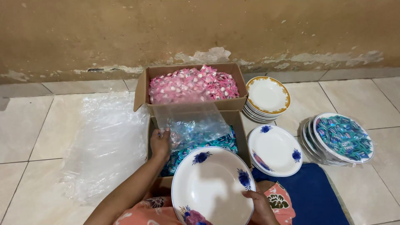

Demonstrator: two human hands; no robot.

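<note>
My right hand (259, 205) grips the lower right rim of a white plate with blue flowers (210, 183), held tilted over my lap. My left hand (160, 143) reaches into a cardboard box (239, 125) and holds the edge of a clear plastic bag (191, 121) that lies over teal wrapped candies (216, 143). Behind it stands a second cardboard box (143, 85) heaped with pink wrapped candies (191, 83).
A stack of gold-rimmed plates (266, 96) stands right of the pink box. A blue-flowered plate stack (275, 150) sits by a blue mat (312, 196). Wrapped plates topped with teal candies (343, 137) lie far right. Clear plastic sheeting (104, 146) covers tiles at left.
</note>
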